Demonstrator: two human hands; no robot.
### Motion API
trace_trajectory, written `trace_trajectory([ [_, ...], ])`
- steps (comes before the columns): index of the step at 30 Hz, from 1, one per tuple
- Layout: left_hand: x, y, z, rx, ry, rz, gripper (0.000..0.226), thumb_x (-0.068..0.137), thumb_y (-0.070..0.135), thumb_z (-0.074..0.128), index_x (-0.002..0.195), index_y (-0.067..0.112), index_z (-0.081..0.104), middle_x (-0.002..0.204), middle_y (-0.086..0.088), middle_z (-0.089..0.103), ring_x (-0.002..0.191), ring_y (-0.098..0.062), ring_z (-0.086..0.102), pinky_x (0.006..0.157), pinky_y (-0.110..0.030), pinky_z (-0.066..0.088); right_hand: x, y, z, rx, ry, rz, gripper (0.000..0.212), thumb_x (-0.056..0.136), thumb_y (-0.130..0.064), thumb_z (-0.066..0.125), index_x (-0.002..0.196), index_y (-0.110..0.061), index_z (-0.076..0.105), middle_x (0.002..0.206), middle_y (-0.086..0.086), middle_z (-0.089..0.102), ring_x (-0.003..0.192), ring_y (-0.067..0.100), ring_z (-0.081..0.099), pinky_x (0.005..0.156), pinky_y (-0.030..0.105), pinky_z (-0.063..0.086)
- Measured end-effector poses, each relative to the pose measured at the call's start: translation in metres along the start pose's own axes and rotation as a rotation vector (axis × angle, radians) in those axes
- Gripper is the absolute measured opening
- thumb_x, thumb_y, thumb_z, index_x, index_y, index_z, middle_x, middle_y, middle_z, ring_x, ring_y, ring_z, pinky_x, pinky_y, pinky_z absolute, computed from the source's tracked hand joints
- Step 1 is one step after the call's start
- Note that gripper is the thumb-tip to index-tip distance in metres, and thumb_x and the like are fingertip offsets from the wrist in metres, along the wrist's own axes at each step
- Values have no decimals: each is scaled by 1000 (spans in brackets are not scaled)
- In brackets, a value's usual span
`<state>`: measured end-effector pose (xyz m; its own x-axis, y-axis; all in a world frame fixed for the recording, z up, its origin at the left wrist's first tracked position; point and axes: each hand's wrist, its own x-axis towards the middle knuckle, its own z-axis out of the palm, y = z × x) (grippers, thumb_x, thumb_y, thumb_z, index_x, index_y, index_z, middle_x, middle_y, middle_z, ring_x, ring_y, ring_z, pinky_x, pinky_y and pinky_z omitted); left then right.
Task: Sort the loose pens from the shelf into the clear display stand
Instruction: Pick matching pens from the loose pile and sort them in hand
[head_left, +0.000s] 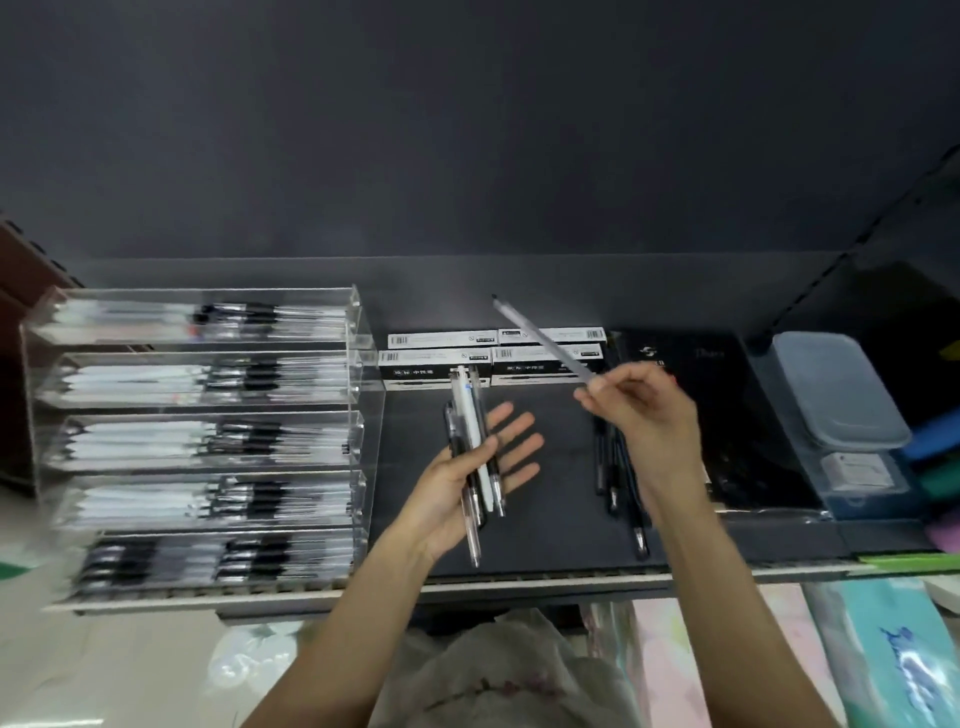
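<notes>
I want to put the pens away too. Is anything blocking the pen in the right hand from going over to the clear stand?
Yes. The left hand, holding a bunch of pens, sits between the right hand's pen and the clear display stand. The stand's side wall also faces that way.

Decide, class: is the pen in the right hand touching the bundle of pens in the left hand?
Apart. The head view shows bare dark shelf between the right hand's pen and the left hand's bundle.

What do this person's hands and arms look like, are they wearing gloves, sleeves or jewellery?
Both are bare. The left hand and the right hand show no gloves, and no rings or watch can be seen, though the picture is somewhat blurred. Both forearms are uncovered down to the bottom edge of the view, so no sleeves show. Below them is light, pale clothing.
</notes>
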<state>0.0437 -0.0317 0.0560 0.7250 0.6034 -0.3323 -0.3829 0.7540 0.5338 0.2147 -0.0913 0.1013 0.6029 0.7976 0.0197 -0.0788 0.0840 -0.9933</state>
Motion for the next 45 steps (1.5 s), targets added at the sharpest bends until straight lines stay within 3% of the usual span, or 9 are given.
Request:
trace_trajectory([
  [7,3,7,-15,-18,157,120,40,96,1,38,135,4,46,133,-19,55,114,-33,60,90,-42,53,-9,4,5,-44,86,-58,11,85,-1,64,90,-11,65,70,-12,63,65,2,56,60,14,46],
  [12,-8,14,-22,158,52,34,44,91,7,46,134,11,47,131,-14,58,116,-33,58,94,-43,51,0,-2,8,-326,-239,11,22,82,-4,69,99,-16,65,69,-3,60,56,4,56,50,17,45],
  [16,-14,4,-7,349,-81,-74,34,93,9,46,126,10,54,118,-13,66,105,-30,65,90,-41,54,7,9,31,-462,-382,38,34,80,-7,72,112,-13,61,78,7,64,56,4,59,54,17,48],
  [19,-17,0,-7,225,-63,-108,26,89,10,51,114,9,61,90,-5,64,69,-13,61,63,-25,53,15,14,36,-516,-480,3,41,81,-14,72,119,-22,57,90,3,65,70,5,61,62,15,49],
  [22,-20,-1,-14,241,-125,-135,33,93,8,52,126,8,55,81,0,55,64,-8,50,61,-22,47,26,11,37,-639,-644,-96,46,83,-24,69,125,-33,53,110,-3,59,93,8,57,73,15,47],
  [28,-26,-2,-22,396,-168,-183,36,93,7,52,129,8,55,85,1,60,75,-11,57,72,-27,52,51,-10,41,-651,-947,13,17,78,-11,74,95,-12,73,95,6,70,87,12,63,83,27,51],
  [32,-28,-4,-25,481,-176,-234,35,93,6,51,128,7,54,84,2,61,74,-11,57,72,-27,51,63,-20,36,-714,-952,-29,14,72,-10,78,86,-12,74,95,11,65,82,21,59,82,36,49],
  [37,-28,0,-29,488,-190,-225,37,93,10,53,130,8,53,86,3,61,76,-9,55,68,-23,49,67,-33,26,-685,-892,-37,13,73,-9,77,85,-14,74,83,1,73,78,8,67,77,17,49],
  [45,-28,3,-48,595,-212,-348,37,97,3,46,134,3,45,86,2,62,70,-6,52,60,-17,43,75,-54,-14,-530,-631,-80,15,69,-11,72,84,-10,71,80,-6,73,79,5,66,82,15,49],
])
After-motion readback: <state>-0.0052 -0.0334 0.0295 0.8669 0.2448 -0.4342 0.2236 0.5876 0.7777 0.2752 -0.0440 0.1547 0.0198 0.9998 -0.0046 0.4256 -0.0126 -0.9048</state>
